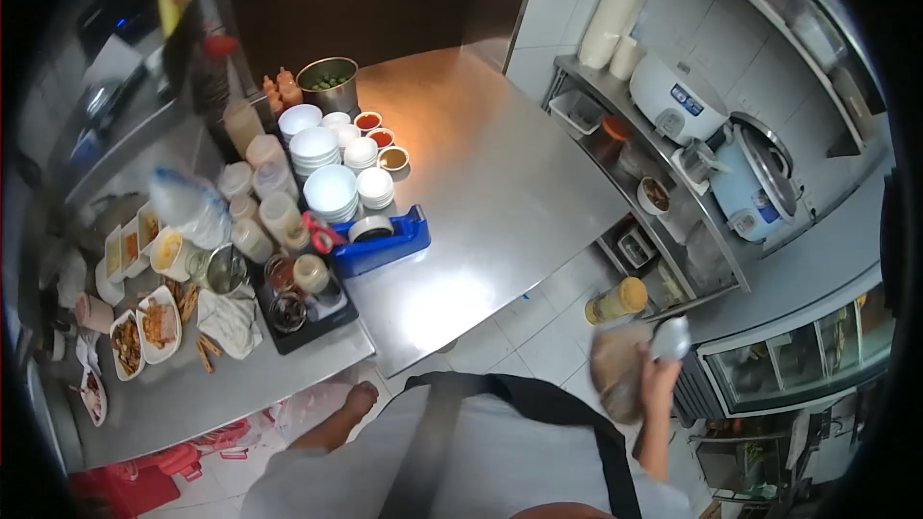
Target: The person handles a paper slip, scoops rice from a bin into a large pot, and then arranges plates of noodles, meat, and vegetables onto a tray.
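Near the yellow-lidded jar (617,301), your right hand (658,380) grips a blurred white object (671,337); a wide swing could topple the jar. Whether your left hand (361,401) is open or closed cannot be determined.

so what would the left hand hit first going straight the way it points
The left hand would probably meet the steel table at its near corner, though its height is unclear.

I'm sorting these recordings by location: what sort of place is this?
Probably a small commercial kitchen. Stacked white bowls and small cups of sauce stand on a steel counter, and what look like two rice cookers sit on the shelving at right.
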`<state>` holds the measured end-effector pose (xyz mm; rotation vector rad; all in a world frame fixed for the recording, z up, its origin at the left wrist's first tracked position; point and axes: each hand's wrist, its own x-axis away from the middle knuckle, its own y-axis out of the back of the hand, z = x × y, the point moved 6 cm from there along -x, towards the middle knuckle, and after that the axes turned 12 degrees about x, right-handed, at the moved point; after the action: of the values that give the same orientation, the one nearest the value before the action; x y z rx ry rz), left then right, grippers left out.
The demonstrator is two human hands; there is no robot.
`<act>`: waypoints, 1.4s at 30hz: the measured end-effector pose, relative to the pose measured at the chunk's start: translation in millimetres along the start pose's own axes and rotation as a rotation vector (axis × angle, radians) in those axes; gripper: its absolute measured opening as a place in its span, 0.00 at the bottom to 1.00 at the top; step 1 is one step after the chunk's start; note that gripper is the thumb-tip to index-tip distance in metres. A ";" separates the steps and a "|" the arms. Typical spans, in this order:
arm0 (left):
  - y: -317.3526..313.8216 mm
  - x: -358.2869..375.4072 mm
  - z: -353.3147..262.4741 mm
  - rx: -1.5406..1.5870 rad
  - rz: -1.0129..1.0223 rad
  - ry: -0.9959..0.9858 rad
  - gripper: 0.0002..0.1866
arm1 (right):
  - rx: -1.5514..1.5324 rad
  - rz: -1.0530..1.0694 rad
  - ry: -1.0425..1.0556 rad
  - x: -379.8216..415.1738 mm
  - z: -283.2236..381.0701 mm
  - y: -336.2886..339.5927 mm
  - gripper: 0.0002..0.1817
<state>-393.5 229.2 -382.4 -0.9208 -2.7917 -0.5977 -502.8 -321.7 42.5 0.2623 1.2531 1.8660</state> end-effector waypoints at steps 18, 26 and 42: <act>-147.9 13.5 -146.0 0.743 -1.181 0.644 0.09 | -0.651 0.420 0.644 -537.0 406.0 -397.7 0.14; -267.7 64.0 -204.8 1.162 -1.353 0.870 0.13 | -0.143 0.040 0.736 -622.6 537.1 -534.5 0.19; -418.6 123.1 -265.1 1.155 -0.908 1.584 0.18 | -0.942 -0.587 1.022 -478.4 575.7 -239.4 0.28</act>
<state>-739.5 -120.7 -246.0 0.8046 -1.3314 0.2665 254.3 -263.9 245.0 -1.5364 0.7128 1.8221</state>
